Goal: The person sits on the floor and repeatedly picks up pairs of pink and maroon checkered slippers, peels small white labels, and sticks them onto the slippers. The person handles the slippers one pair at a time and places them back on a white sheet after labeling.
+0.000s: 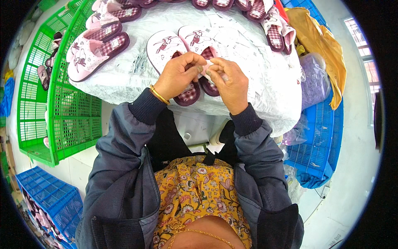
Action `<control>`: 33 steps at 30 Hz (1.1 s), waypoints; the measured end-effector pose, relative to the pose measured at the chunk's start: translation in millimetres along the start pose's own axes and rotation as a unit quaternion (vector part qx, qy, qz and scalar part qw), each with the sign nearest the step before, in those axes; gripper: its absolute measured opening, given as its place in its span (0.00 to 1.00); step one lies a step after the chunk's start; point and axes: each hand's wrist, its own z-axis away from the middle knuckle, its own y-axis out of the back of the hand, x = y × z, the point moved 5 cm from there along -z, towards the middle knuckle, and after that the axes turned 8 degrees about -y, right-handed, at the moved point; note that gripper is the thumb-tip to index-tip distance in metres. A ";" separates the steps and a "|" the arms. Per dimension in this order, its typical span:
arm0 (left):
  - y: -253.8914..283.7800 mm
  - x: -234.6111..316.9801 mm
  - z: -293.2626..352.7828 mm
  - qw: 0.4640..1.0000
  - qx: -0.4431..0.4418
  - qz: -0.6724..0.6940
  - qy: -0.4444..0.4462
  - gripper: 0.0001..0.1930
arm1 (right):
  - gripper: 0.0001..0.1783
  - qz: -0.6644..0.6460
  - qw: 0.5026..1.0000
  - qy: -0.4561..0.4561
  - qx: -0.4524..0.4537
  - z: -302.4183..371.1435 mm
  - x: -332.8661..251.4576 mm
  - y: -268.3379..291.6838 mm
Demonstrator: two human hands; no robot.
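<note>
Above the pink slipper pair (184, 58), left hand (178, 76) and right hand (228, 83) pinch one small white tag (208, 67) together.

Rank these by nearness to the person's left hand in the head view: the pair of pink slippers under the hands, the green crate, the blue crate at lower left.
From the left hand:
1. Pair of pink slippers, directly under it on the white cover.
2. Green crate, off to the left.
3. Blue crate, lower left on the floor.
</note>
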 end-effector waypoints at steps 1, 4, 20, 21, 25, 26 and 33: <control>0.0 -1.2 -0.1 1.000 -0.005 0.006 -0.001 0.08 | 0.15 -0.011 1.000 -0.006 0.001 0.0 2.1 -1.0; 1.0 -3.5 -1.0 1.000 -0.015 0.004 -0.005 0.08 | 0.16 -0.029 0.999 -0.022 -0.001 1.0 9.4 -3.4; 2.8 -0.9 -7.6 0.996 -0.085 -0.017 -0.022 0.06 | 0.14 -0.070 0.991 -0.075 -0.084 0.9 12.0 -2.4; 2.8 -0.6 -7.5 0.996 -0.085 -0.022 -0.027 0.06 | 0.14 -0.080 0.989 -0.086 -0.085 0.5 11.9 -2.2; 3.6 -1.3 -7.7 0.997 -0.083 -0.003 -0.005 0.05 | 0.13 -0.120 0.983 -0.115 -0.074 1.2 13.1 -1.6; 3.2 -0.9 -8.0 0.996 -0.084 0.004 -0.006 0.05 | 0.12 -0.130 0.982 -0.119 -0.067 1.3 13.7 -1.0; 2.5 -1.9 -7.4 0.996 -0.086 -0.003 -0.018 0.04 | 0.12 -0.101 0.984 -0.118 -0.084 1.6 15.7 -3.3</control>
